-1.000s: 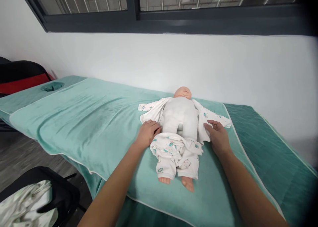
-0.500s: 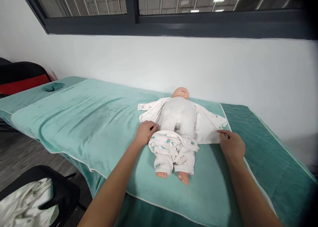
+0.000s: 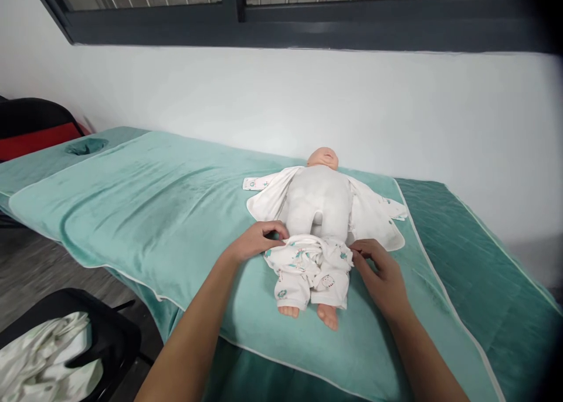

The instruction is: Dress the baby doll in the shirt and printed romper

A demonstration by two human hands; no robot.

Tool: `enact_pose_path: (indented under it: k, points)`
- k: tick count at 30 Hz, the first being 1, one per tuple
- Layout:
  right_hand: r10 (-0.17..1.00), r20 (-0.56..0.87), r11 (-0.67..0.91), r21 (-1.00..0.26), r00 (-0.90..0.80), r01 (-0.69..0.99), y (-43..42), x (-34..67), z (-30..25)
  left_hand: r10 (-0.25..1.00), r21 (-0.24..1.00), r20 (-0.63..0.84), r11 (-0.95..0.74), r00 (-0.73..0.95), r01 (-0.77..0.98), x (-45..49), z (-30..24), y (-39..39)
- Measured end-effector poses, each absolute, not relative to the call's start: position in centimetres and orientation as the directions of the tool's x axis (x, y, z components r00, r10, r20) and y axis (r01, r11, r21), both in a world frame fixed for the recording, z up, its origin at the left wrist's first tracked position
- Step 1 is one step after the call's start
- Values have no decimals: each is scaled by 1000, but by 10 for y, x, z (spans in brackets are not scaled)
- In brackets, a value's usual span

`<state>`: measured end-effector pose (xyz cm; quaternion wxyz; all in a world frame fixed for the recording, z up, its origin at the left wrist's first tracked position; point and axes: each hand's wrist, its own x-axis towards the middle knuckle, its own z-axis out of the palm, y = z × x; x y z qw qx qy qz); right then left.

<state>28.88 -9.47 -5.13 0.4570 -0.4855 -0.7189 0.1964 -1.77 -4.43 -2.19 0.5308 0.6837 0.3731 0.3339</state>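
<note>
A baby doll with a pale cloth body lies on its back, head toward the wall, feet toward me. White printed baby pants are bunched around its lower legs, with both feet poking out. My left hand pinches the waistband on the left side. On the opposite side my right hand has its thumb and fingers closed on the waistband edge. The doll's white baby shirt is spread wide to both sides of the torso, its front undone.
A light green blanket covers much of the massage bed, which has a face hole at the far left. A black chair holding crumpled white cloths stands at the lower left. A wall and window run behind.
My right hand has let go of the shirt's right flap and moved left onto the pants. My left hand has shifted slightly right to the waistband. The view has tilted down a little.
</note>
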Motion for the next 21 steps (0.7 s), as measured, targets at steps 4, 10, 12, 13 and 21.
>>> enact_pose_path:
  k: [4, 10, 12, 13, 21]
  points:
    - [846, 518, 515, -727, -128, 454, -96, 290, -52, 812, 973, 37, -163, 583, 165, -20, -22, -43]
    - [803, 555, 580, -648, -215, 495, -92, 287, -55, 906, 998, 43, -61, 420, 29, -17, -28, -48]
    - [795, 561, 594, -641, -231, 487, -92, 283, -54, 934, 999, 32, -25, 357, -23, -15, -31, -49]
    - [796, 555, 594, -642, -241, 484, -91, 281, -53, 940, 999, 24, -8, 339, -50, -14, -32, -48]
    - [962, 265, 262, -823, -66, 505, -57, 290, -26, 957, 968, -1, 75, 292, -240, -11, -31, -45]
